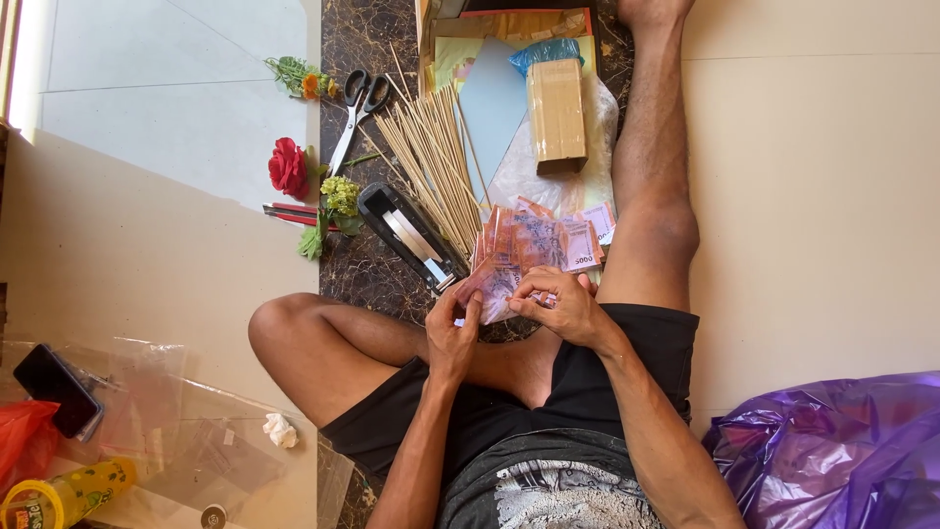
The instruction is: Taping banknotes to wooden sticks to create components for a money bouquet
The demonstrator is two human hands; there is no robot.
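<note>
Two hands on fanned pink banknotes (534, 250), left hand (451, 338) pinching one note, right hand (563, 306) curled, gripping the stack

A brown cardboard box (556, 113) lies ahead on clear plastic; a dark-screened phone (57, 389) rests left.

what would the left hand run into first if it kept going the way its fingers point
Probably the banknotes it already touches; past them, the bundle of wooden sticks looks next in line from the left hand, though depth is hard to judge.
</note>
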